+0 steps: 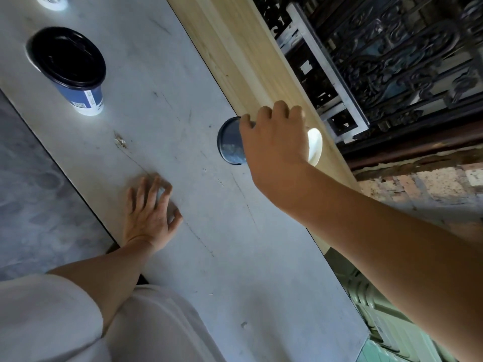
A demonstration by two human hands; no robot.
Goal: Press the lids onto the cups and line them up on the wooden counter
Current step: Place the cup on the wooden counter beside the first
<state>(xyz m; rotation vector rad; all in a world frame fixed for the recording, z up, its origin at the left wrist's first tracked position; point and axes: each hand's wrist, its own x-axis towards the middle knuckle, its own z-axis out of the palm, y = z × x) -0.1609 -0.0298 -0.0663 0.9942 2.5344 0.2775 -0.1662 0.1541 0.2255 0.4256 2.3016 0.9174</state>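
— What is the left hand (pixel 150 212) doing?
— It is lying flat, palm down, with its fingers spreading apart and its forearm bare.
— And the right hand (pixel 274 145)?
— It is reaching forward on an outstretched arm, fingers curling over a cup (pixel 231 143).

Held cup (pixel 230 142) half hidden behind right hand (pixel 274 145), far cup (pixel 51 1) cropped at top

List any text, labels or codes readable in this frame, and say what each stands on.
No text here can be read.
Lidded cup: a white strip of small print and a square code, too small to read.
Top-edge cup: dark marks, blurred and cut off.
Held cup in the right hand: no print shows.
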